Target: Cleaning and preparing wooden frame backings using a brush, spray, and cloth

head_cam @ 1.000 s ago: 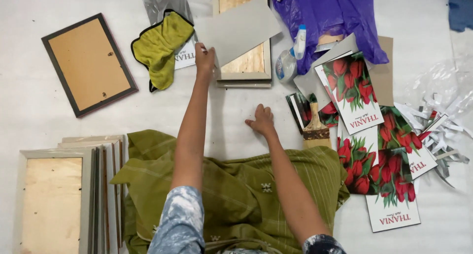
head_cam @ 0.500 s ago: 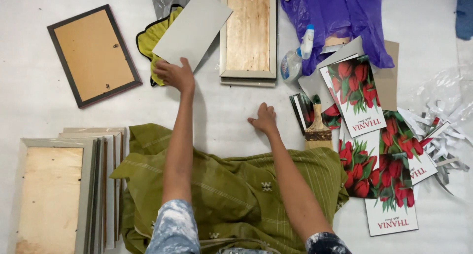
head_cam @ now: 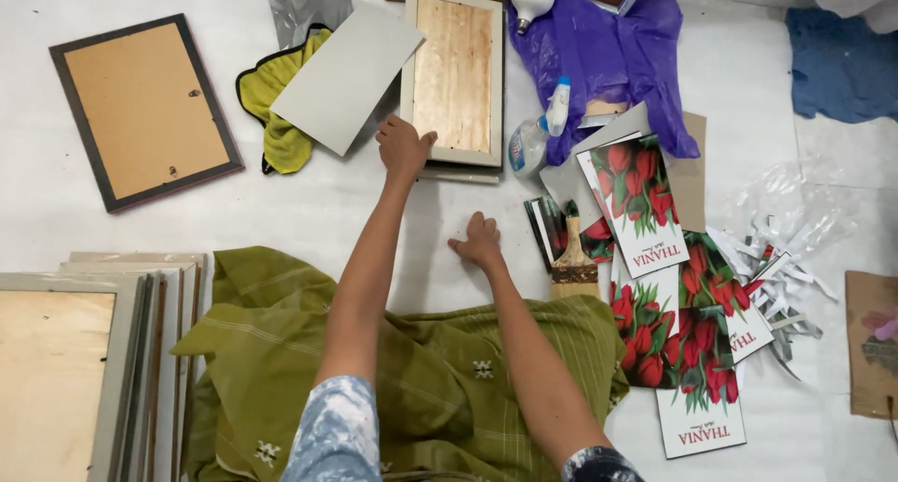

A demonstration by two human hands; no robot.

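My left hand [head_cam: 404, 147] reaches forward to the lower left corner of a pale picture frame [head_cam: 456, 75] lying back-up on the floor. Its thumb rests on the frame's rim and its fingers curl at the edge. Just left of it, a grey backing board [head_cam: 346, 75] lies loose, partly on a yellow cloth [head_cam: 281, 145]. My right hand [head_cam: 479, 242] rests flat on the white floor with its fingers spread, holding nothing. A wide paintbrush [head_cam: 572, 258] lies close to its right.
A dark frame [head_cam: 145, 108] lies back-up at far left. Several stacked frames [head_cam: 94, 370] sit at bottom left. A purple bag [head_cam: 608, 52], spray bottle [head_cam: 538, 131], tulip prints [head_cam: 645, 201] and paper scraps [head_cam: 776, 276] fill the right. Green cloth [head_cam: 421, 370] covers my lap.
My left hand carried the grey board leftward off the pale frame, let it go on the yellow cloth, then came back to the frame's corner. The right hand stayed planted.
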